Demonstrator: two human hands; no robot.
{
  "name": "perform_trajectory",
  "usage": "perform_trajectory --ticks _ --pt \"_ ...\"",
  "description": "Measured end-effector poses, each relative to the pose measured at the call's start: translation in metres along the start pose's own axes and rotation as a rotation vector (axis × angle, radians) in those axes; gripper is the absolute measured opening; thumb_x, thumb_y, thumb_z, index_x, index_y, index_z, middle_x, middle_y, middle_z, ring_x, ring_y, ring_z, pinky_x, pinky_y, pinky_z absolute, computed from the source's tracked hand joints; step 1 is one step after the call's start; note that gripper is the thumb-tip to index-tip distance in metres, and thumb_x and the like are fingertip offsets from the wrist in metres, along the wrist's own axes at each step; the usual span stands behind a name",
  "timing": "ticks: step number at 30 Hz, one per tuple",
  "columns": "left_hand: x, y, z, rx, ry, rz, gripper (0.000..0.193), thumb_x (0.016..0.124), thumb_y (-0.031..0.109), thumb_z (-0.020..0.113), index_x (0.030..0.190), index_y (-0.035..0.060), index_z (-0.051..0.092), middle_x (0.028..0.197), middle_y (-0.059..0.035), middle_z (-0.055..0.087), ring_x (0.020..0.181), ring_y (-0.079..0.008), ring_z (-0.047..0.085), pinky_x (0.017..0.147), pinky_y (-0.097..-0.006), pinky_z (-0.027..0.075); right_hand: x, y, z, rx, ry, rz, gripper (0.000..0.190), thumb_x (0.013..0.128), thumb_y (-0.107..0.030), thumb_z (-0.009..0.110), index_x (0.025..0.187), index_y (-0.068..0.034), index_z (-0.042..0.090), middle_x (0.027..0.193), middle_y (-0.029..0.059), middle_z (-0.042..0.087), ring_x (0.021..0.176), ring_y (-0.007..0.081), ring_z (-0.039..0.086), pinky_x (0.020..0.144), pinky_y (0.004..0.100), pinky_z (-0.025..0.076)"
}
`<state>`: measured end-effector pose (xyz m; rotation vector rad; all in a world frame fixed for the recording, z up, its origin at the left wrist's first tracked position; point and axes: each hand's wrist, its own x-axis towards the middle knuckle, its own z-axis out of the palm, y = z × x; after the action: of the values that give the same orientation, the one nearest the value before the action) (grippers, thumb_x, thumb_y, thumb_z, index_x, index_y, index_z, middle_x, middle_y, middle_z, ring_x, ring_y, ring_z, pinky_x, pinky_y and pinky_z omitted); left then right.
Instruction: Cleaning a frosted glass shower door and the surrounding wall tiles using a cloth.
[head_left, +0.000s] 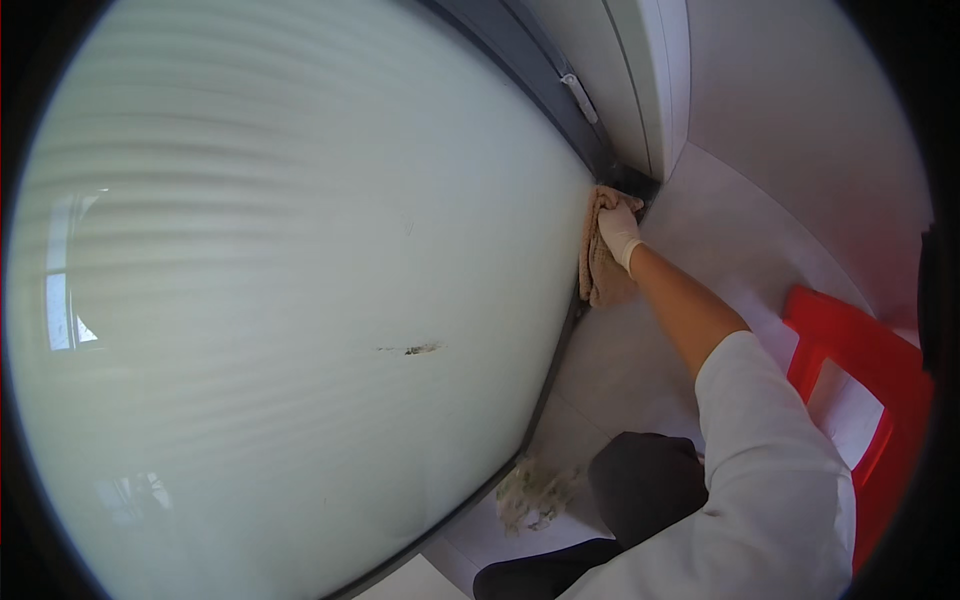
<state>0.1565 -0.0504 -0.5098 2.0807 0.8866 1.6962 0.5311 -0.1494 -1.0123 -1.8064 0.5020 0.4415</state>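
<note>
My right hand (619, 231), in a pale glove, is shut on a brown cloth (600, 274). The cloth is bunched at the lower corner of a large glossy whitish panel (300, 300), against its dark frame, and part of it hangs down along the edge. A dark smudge (421, 349) marks the panel's surface. My left hand is out of view.
A red plastic stool or chair (847, 330) stands at the right. A blurred clump of debris (536, 495) lies on the tiled floor (637, 375), near my dark-clad knee (649, 480). A small white fitting (579, 97) is on the dark frame (547, 82).
</note>
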Motion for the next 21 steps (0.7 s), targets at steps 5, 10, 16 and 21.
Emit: perform_trajectory --ticks 5,10,16,21 --pt "0.000 0.002 -0.003 0.051 -0.054 0.049 0.087 0.087 0.065 0.026 0.136 -0.0070 0.029 0.140 -0.0265 0.028 0.129 -0.0413 0.028 0.108 -0.0517 0.025 -0.016 -0.066 -0.037 -0.075 0.216 -0.500 0.046 0.081 -0.022 0.055 0.122 -0.003 0.048 0.124 0.0219 0.049 0.116 0.0377 0.046 0.095 0.0399 0.040" --pt "0.001 -0.002 0.002 0.053 -0.066 0.077 0.091 0.086 0.069 0.024 0.136 -0.0068 0.028 0.141 -0.0269 0.027 0.131 -0.0417 0.025 0.109 -0.0527 0.023 -0.002 -0.050 -0.038 -0.173 -0.009 -0.097 0.050 0.075 -0.019 0.059 0.121 -0.003 0.046 0.122 0.0203 0.049 0.115 0.0377 0.046 0.097 0.0403 0.040" --pt "0.004 -0.007 -0.005 0.050 -0.053 0.005 0.096 0.083 0.073 0.021 0.137 -0.0067 0.026 0.140 -0.0275 0.028 0.129 -0.0432 0.028 0.108 -0.0539 0.024 -0.044 -0.109 -0.049 -0.054 0.283 -0.668 0.042 0.075 -0.017 0.060 0.112 -0.002 0.045 0.118 0.0184 0.048 0.115 0.0367 0.044 0.091 0.0440 0.043" --pt "0.000 -0.004 0.004 0.067 -0.061 0.040 0.093 0.085 0.071 0.020 0.135 -0.0063 0.029 0.139 -0.0268 0.030 0.128 -0.0423 0.030 0.108 -0.0533 0.025 -0.027 -0.074 -0.040 -0.099 0.129 -0.372 0.049 0.079 -0.013 0.056 0.123 -0.002 0.040 0.122 0.0245 0.048 0.114 0.0415 0.046 0.095 0.0417 0.040"
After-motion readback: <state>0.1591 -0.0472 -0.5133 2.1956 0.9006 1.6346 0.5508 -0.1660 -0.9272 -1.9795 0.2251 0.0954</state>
